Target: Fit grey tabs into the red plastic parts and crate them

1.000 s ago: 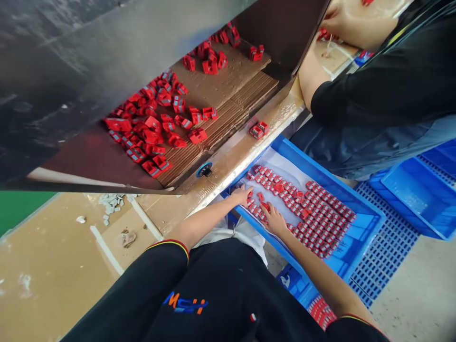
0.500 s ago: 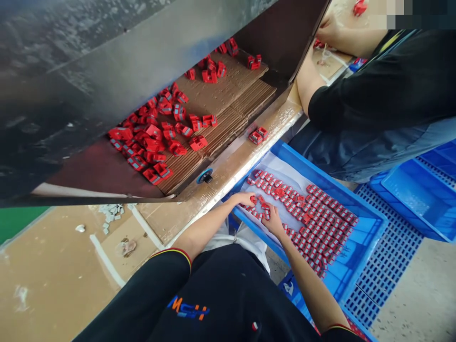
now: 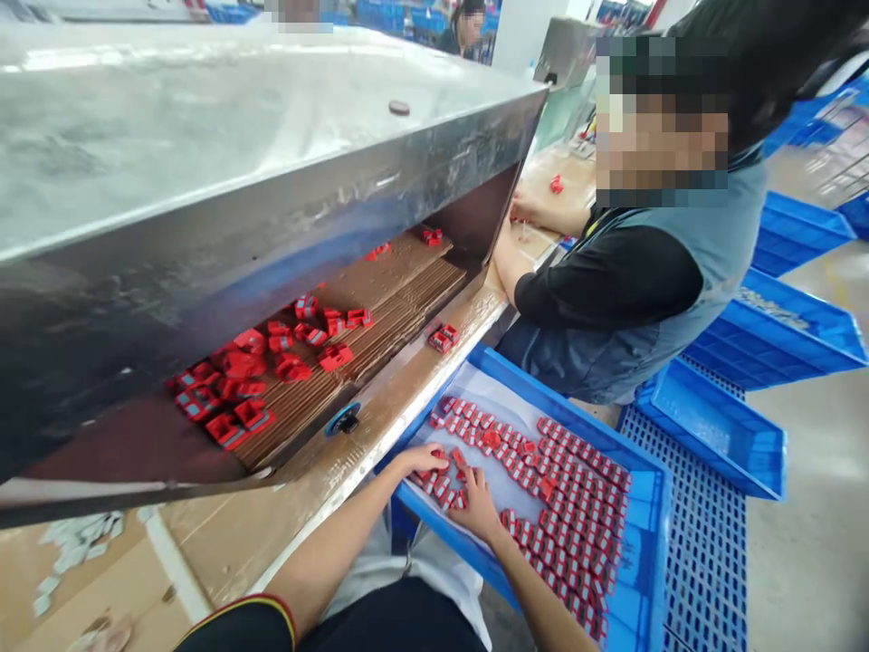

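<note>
At the near left corner of a blue crate [image 3: 662, 543], my left hand [image 3: 419, 459] is closed round a small red plastic part [image 3: 438, 464] with grey strips. My right hand [image 3: 479, 509] is just to its right, low over the white lining sheet. Its bent fingers and thumb are on another red part [image 3: 459, 460], partly covered by the fingers. Rows of similar red parts [image 3: 584, 507] fill the crate's middle and right side. A few lie turned differently on top of the rows.
A metal hood [image 3: 272, 226] covers loose red parts [image 3: 244, 367] on cardboard [image 3: 400, 299]. Two red parts [image 3: 444, 338] and a round blue-black knob [image 3: 343, 419] are along the bench edge. A co-worker [image 3: 611, 272] sits at right, near more blue crates [image 3: 712, 426].
The head view has tilted up, bringing the hood's top and the co-worker's upper body into sight. Both hands stay at the same crate corner; the right hand's fingers look more spread.
</note>
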Motion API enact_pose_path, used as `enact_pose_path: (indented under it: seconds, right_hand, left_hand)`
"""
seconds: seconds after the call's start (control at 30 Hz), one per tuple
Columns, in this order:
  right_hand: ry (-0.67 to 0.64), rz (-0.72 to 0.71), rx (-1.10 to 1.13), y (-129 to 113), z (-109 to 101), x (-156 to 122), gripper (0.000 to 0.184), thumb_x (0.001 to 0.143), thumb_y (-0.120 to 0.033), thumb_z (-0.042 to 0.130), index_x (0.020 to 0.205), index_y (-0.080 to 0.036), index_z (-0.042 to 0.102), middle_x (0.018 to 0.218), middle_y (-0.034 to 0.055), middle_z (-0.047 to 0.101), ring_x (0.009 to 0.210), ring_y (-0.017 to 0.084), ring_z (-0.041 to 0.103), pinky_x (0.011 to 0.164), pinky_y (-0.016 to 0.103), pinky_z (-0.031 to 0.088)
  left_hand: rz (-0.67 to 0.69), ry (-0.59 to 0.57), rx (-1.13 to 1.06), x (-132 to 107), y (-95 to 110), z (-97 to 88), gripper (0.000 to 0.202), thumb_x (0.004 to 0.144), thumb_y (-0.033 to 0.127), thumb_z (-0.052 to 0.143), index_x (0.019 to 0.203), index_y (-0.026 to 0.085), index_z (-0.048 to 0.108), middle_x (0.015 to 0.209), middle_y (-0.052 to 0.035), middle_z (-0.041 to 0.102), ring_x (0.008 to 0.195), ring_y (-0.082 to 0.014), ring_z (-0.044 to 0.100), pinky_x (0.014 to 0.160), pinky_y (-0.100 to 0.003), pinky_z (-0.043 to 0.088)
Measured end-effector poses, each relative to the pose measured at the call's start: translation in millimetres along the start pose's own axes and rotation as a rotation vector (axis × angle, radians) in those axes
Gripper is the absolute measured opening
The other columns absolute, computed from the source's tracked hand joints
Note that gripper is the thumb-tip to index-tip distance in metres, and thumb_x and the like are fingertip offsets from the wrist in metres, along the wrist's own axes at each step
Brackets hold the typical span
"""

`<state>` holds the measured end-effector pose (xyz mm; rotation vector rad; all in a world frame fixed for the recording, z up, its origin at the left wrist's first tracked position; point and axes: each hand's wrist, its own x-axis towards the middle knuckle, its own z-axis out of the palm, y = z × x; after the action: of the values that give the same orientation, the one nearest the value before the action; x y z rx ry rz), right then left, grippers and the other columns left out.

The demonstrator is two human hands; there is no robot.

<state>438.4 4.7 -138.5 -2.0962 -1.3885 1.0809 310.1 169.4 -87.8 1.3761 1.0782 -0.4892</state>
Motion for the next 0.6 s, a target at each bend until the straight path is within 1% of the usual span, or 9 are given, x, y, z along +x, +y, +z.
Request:
enact_pose_path:
  seconds: [0.1, 0.2, 0.3, 0.4, 0.5, 0.57, 0.6]
  right_hand:
    - [0.106, 0.0, 0.123, 12, 9, -4, 0.087, 0.06, -0.017, 0.073, 0.143, -0.028, 0.048, 0.13, 0.0076, 0.055, 0.124, 0.03, 0.061, 0.109, 0.044, 0.047]
    - [0.259, 0.019, 0.341, 26, 24, -1, 0.075, 0.062, -0.023, 0.072, 0.135, -0.027, 0.052, 0.128, 0.0072, 0.058, 0.125, 0.031, 0.06, 0.111, 0.045, 0.047]
    - [0.332, 0.04, 0.453, 34, 39, 7, 0.066, 0.067, -0.037, 0.07, 0.129, -0.023, 0.055, 0.125, 0.0109, 0.061, 0.123, 0.033, 0.061, 0.108, 0.047, 0.05]
    - [0.409, 0.098, 0.438, 35, 47, 15, 0.059, 0.077, -0.054, 0.059, 0.125, -0.02, 0.058, 0.124, 0.0148, 0.063, 0.122, 0.035, 0.061, 0.103, 0.049, 0.051]
    - [0.421, 0.117, 0.423, 30, 42, 21, 0.064, 0.084, -0.064, 0.048, 0.129, -0.019, 0.058, 0.129, 0.0162, 0.062, 0.126, 0.036, 0.057, 0.103, 0.051, 0.05]
    - [0.43, 0.097, 0.448, 20, 30, 25, 0.066, 0.085, -0.065, 0.047, 0.13, -0.018, 0.059, 0.132, 0.0172, 0.062, 0.128, 0.036, 0.054, 0.104, 0.053, 0.048]
    - [0.456, 0.082, 0.458, 12, 23, 26, 0.065, 0.086, -0.064, 0.047, 0.13, -0.018, 0.059, 0.132, 0.0178, 0.061, 0.128, 0.037, 0.053, 0.105, 0.053, 0.047]
  left_hand:
    - [-0.043, -0.042, -0.139, 0, -4, -0.2, 0.03, 0.087, 0.051, 0.063, 0.102, 0.026, 0.057, 0.07, 0.0041, 0.062, 0.073, -0.0202, 0.072, 0.072, -0.036, 0.061]
    - [-0.066, -0.074, -0.262, 4, 0, 7.2, 0.037, 0.083, 0.056, 0.069, 0.099, 0.026, 0.056, 0.073, 0.0036, 0.067, 0.071, -0.0208, 0.073, 0.074, -0.041, 0.061]
    - [-0.05, -0.043, -0.39, 5, 8, 23.1, 0.04, 0.078, 0.055, 0.076, 0.095, 0.025, 0.056, 0.073, 0.0034, 0.067, 0.075, -0.0212, 0.074, 0.076, -0.04, 0.061]
    - [-0.015, -0.008, -0.509, 0, 13, 37.3, 0.04, 0.077, 0.056, 0.077, 0.091, 0.022, 0.06, 0.072, 0.0011, 0.067, 0.076, -0.0225, 0.074, 0.074, -0.038, 0.061]
    - [0.037, 0.05, -0.594, -8, 17, 43.6, 0.035, 0.08, 0.053, 0.075, 0.093, 0.022, 0.064, 0.073, 0.0001, 0.069, 0.074, -0.021, 0.073, 0.072, -0.035, 0.061]
    - [0.064, 0.106, -0.627, -13, 23, 43.8, 0.027, 0.086, 0.047, 0.069, 0.097, 0.022, 0.065, 0.073, 0.0015, 0.068, 0.072, -0.019, 0.072, 0.07, -0.033, 0.06]
    - [0.076, 0.134, -0.635, -16, 28, 43.0, 0.023, 0.088, 0.043, 0.066, 0.1, 0.023, 0.065, 0.072, 0.0024, 0.067, 0.07, -0.018, 0.071, 0.069, -0.032, 0.059]
